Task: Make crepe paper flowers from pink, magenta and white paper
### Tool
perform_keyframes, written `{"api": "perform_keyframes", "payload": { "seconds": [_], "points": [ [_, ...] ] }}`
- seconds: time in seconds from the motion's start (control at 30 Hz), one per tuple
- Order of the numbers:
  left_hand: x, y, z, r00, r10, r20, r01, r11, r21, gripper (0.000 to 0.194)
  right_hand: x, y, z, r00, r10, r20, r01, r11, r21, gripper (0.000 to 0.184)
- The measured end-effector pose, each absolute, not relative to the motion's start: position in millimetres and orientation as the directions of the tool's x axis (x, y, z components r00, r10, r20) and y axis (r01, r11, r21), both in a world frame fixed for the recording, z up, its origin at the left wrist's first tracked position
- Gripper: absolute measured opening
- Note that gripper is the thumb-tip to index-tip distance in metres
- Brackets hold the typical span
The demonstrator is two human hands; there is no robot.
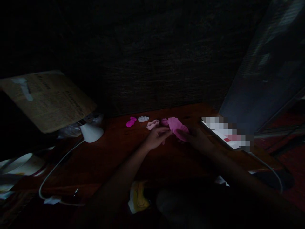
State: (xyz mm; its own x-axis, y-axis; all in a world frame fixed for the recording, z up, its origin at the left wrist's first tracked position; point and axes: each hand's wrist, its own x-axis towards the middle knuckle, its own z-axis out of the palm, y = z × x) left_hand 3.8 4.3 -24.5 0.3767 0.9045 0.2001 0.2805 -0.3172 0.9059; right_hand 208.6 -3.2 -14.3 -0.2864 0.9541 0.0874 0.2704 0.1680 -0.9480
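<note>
A soft pink cloth piece (176, 126) with a crinkled edge is held up just above the wooden table. It could be a small sock, but the dim light hides its exact kind. My right hand (196, 138) grips its right lower part, thumb across the front. At its left edge, my left hand (157, 137) has its fingers closed, pinching the cloth. Behind my hands lie small crumpled cloth pieces: a magenta one (131, 121), a white one (143, 119), a pale pink one (152, 124) and a darker pink one (164, 121) partly covered by the held piece.
On the right of the wooden table (114, 152) lies a lit phone-like device (220, 135), partly blurred out, with a cable. A white lamp-like cone (91, 132) under a brown printed paper sheet (52, 98) stands left. A yellow-and-white item (138, 197) is below the front edge.
</note>
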Motion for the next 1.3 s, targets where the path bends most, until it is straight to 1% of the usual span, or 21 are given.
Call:
{"api": "perform_keyframes", "payload": {
  "seconds": [0.1, 0.17, 0.23, 0.3, 0.37, 0.43, 0.53, 0.6, 0.7, 0.9, 1.07, 1.2, 1.3],
  "points": [
    [2.0, 4.7, -21.9, 0.312, 0.921, 0.235, 0.308, -0.332, 0.892, 0.042, 204.3, -5.4, -14.9, -0.336, 0.935, 0.115, 0.270, 0.213, -0.939, 0.042],
    [1.0, 3.9, -19.8, 0.289, 0.923, 0.252, 0.303, -0.338, 0.891, 0.044, 202.9, -6.1, -13.8, -0.361, 0.925, 0.117, 0.235, 0.212, -0.949, 0.040],
    [1.5, 2.3, -18.6, 0.317, 0.920, 0.231, 0.272, -0.321, 0.907, 0.043, 203.9, -5.3, -12.9, -0.339, 0.930, 0.143, 0.152, 0.204, -0.967, 0.037],
    [3.6, 0.9, -18.8, 0.382, 0.907, 0.179, 0.231, -0.281, 0.931, 0.040, 206.6, -3.9, -13.2, -0.306, 0.939, 0.159, 0.063, 0.186, -0.980, 0.034],
    [6.3, 0.7, -20.2, 0.420, 0.896, 0.148, 0.193, -0.248, 0.949, 0.035, 209.2, -3.1, -14.6, -0.299, 0.941, 0.157, 0.006, 0.167, -0.986, 0.032],
    [8.7, 2.2, -22.2, 0.382, 0.907, 0.179, 0.169, -0.259, 0.951, 0.032, 210.1, -3.2, -16.6, -0.305, 0.940, 0.151, -0.031, 0.149, -0.988, 0.031],
    [10.7, 5.9, -24.7, 0.269, 0.930, 0.249, 0.133, -0.292, 0.947, 0.026, 209.0, -3.8, -19.1, -0.307, 0.942, 0.133, -0.064, 0.119, -0.991, 0.031],
    [11.6, 7.5, -25.2, 0.238, 0.940, 0.244, 0.078, -0.269, 0.960, 0.024, 208.0, -3.6, -19.9, -0.312, 0.941, 0.129, -0.065, 0.115, -0.991, 0.032],
    [12.7, 7.3, -24.1, 0.224, 0.951, 0.213, 0.019, -0.223, 0.975, 0.028, 207.5, -2.8, -20.5, -0.319, 0.936, 0.146, -0.043, 0.140, -0.989, 0.029],
    [13.0, 3.5, -21.6, 0.210, 0.961, 0.181, 0.049, -0.195, 0.980, 0.028, 207.9, -3.8, -20.9, -0.331, 0.925, 0.188, -0.006, 0.198, -0.980, 0.034],
    [13.1, 5.0, -22.2, 0.167, 0.972, 0.164, 0.018, -0.169, 0.985, 0.037, 206.7, -5.0, -22.6, -0.317, 0.922, 0.221, 0.019, 0.239, -0.971, 0.034],
    [12.6, 5.4, -21.9, 0.173, 0.972, 0.162, 0.030, -0.170, 0.985, 0.036, 206.3, -6.4, -22.3, -0.286, 0.919, 0.273, -0.004, 0.283, -0.959, 0.034],
    [12.5, 4.8, -21.6, 0.174, 0.971, 0.164, 0.016, -0.170, 0.985, 0.034, 206.7, -7.8, -21.2, -0.278, 0.916, 0.289, 0.025, 0.308, -0.951, 0.032]
  ]
}}
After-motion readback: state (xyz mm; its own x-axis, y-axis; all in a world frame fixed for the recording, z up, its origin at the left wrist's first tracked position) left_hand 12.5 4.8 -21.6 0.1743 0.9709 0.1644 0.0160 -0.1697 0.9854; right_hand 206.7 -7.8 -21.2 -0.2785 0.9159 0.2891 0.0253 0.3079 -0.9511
